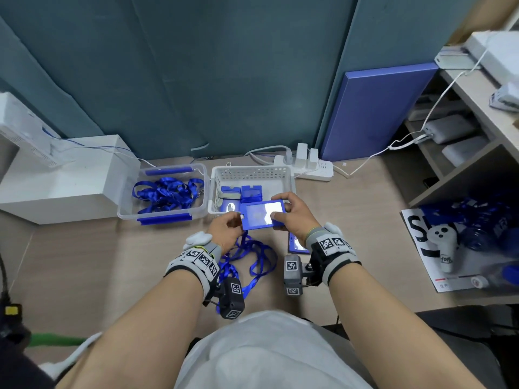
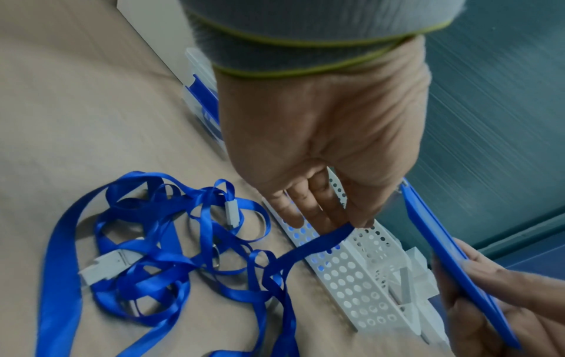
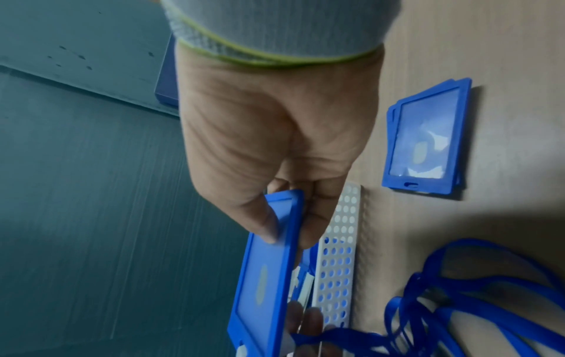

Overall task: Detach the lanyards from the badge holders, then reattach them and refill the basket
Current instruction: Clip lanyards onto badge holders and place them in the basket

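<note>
My right hand grips a blue badge holder by its right end, just above the front rim of the white basket. My left hand pinches a blue lanyard strap at the holder's left end. The strap runs down to a tangle of lanyards on the table. In the right wrist view my thumb presses the badge holder face. Whether the clip is hooked to the holder is hidden. Other badge holders lie in the basket.
A clear box of lanyards sits left of the basket. More badge holders are stacked on the table under my right wrist. A power strip lies behind, a white box at left, shelves at right.
</note>
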